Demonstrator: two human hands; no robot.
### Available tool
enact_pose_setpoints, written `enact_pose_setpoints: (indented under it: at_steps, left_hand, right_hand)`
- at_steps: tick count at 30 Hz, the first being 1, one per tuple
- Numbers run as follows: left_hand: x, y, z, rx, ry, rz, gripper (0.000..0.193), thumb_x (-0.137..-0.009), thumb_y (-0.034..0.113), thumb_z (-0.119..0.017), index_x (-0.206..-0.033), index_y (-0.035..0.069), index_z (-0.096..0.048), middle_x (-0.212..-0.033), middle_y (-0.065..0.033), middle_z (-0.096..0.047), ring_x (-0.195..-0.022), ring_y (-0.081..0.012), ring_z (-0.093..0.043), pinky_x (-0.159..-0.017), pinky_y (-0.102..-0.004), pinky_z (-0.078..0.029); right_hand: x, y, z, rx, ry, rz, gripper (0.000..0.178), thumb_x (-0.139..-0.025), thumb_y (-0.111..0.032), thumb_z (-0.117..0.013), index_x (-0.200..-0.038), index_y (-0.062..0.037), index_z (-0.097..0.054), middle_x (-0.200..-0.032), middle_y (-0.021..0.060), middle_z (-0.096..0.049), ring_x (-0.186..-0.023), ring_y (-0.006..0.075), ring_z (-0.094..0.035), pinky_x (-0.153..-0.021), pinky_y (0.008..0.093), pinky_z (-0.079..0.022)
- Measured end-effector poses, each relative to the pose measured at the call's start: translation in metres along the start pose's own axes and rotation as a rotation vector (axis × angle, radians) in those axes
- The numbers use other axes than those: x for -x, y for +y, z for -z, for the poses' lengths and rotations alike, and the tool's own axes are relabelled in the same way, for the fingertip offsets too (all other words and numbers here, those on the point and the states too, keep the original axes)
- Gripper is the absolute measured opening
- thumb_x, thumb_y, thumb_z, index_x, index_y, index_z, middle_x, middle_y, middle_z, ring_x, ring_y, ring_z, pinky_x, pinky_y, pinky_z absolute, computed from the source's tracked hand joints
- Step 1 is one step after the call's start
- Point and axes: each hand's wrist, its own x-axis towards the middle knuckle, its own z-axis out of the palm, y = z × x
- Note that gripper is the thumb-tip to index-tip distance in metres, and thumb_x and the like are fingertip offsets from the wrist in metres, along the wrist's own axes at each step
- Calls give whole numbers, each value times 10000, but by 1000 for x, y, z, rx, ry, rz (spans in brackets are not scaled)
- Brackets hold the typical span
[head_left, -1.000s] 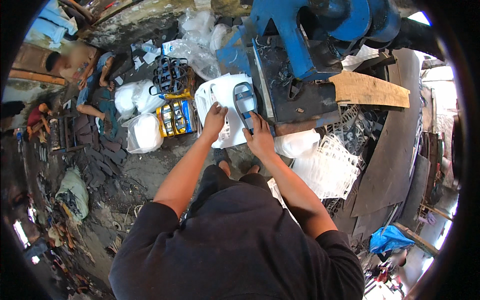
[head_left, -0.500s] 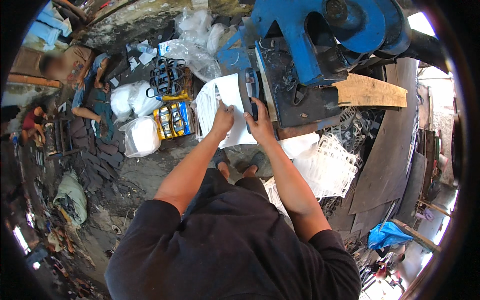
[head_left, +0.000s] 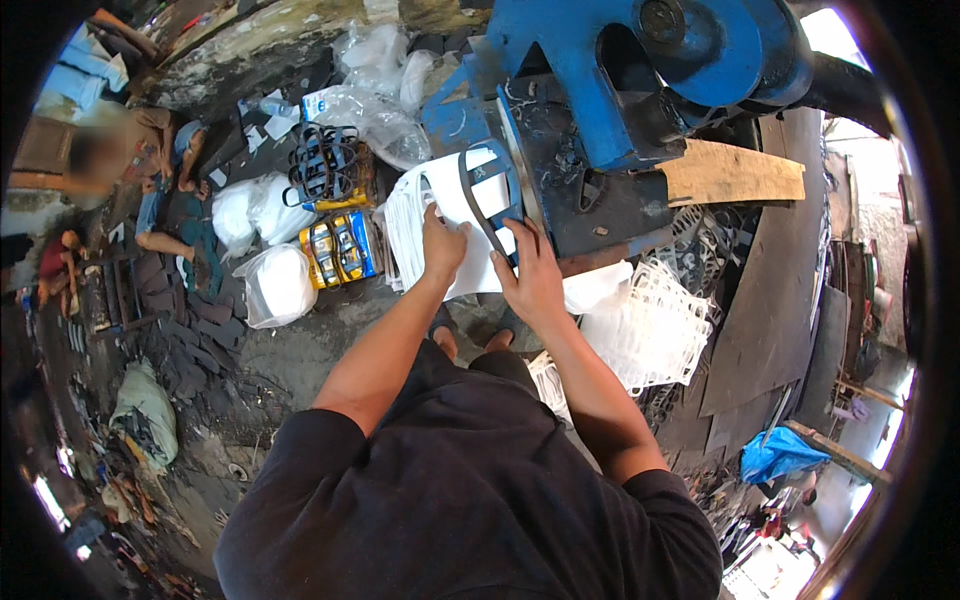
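- Turning the sole-shaped frame (head_left: 474, 207) has brought its opening back into view: half a second ago you had it nearly edge-on, and now white shows through it, with the dark side wall on the left and the blue rim on the right.
- It lies over the right part of the white sheets (head_left: 448, 185) and looks tilted, so its position there seems unsettled; whether its whole edge touches them, you cannot tell from this angle.
- Your right hand (head_left: 530, 270) grasps the frame's lower end, thumb on the near left side and fingers over the other.
- Your left hand (head_left: 443, 245) has stayed on the sheets, beside the cut-out part; whether it pinches or only presses, the view doesn't show.
- Just right of the sheets is the black plate (head_left: 625, 205) of the blue machine (head_left: 590, 90), with a wooden board (head_left: 735, 172) at its far side.
- To the left sit a yellow-and-blue box (head_left: 340, 250) and a bagged white bundle (head_left: 280, 285).
- Nearer you, on the right, lies white cut-out scrap (head_left: 650, 330).
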Motion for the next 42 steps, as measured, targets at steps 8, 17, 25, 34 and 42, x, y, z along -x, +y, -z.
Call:
enact_pose_setpoints:
  at_steps: [8,17,25,34,42]
  left_hand:
    - [11,-8,-19,-402,114,-104,819,-843,208,-699,-1474,-76,-260,-1357,-314,-341,-1221,-480,-379,-1053,-531,-339]
    - [18,-8,-30,-415,89,-108,864,-843,248,-699,-1490,-70,-225,-1365,-327,-347,-1232,-494,-379,-1057,-537,-338]
    - [15,-10,-23,-369,66,-116,880,-849,275,-707,-1487,-89,-223,-1376,-339,-342,-1232,-509,-378,-1056,-542,-337]
    - [18,-9,-34,-422,109,-132,885,-823,287,-741,-1476,-67,-260,-1364,-320,-317,-1206,-499,-375,-1024,-543,-371]
    - [15,-17,-26,-355,129,-173,918,-775,263,-793,-1464,-76,-291,-1343,-318,-370,-1230,-481,-396,-1046,-526,-361]
  right_hand:
    - [-6,23,71,181,163,102,478,-880,-181,-635,-1319,-45,-505,-1287,214,-535,-1160,408,-490,-1002,486,-398]
    - [-11,52,95,353,102,106,408,-893,-240,-642,-1277,-129,-560,-1360,152,-529,-1198,354,-505,-992,473,-411]
    - [48,40,71,167,578,63,461,-874,-153,-700,-1278,-19,-523,-1329,233,-508,-1221,388,-470,-1016,471,-372]
    - [-4,78,79,261,563,-446,446,-900,-206,-668,-1271,4,-538,-1307,226,-525,-1195,408,-460,-1029,487,-357]
    - [14,6,23,-238,124,-47,325,-892,-89,-635,-1195,13,-572,-1140,214,-618,-1019,370,-608,-897,433,-482]
